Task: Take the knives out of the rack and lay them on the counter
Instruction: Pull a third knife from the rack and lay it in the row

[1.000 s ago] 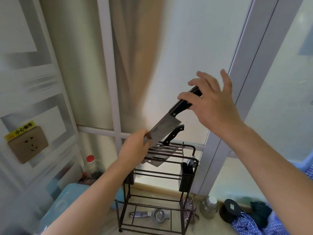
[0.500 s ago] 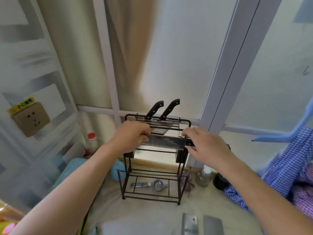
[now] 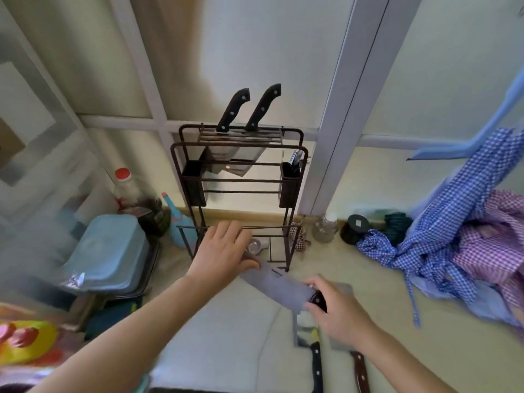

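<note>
We see a cleaver (image 3: 279,290) held low at the lower centre of the frame, its broad blade blurred and slanting from upper left to lower right above the bench (image 3: 354,262). Our right hand (image 3: 338,313) is clenched round its black handle, most of which the fingers hide. Our left hand (image 3: 224,251) rests its fingertips on the far end of the blade, partly covering the tip.

Below the right hand lie two more knives (image 3: 316,364) on the bench, their blades partly hidden by that hand and their handles cut off by the bottom edge.

Behind, at the frame's centre, stands the dark metal rack (image 3: 239,177) with two black-handled knives (image 3: 249,109) upright in its top slots. Something small and metallic on its lowest shelf is too hidden by the left hand to make out.

Checked cloths (image 3: 453,236) are heaped at the right, a blue lidded box (image 3: 110,251) sits at the left.
</note>
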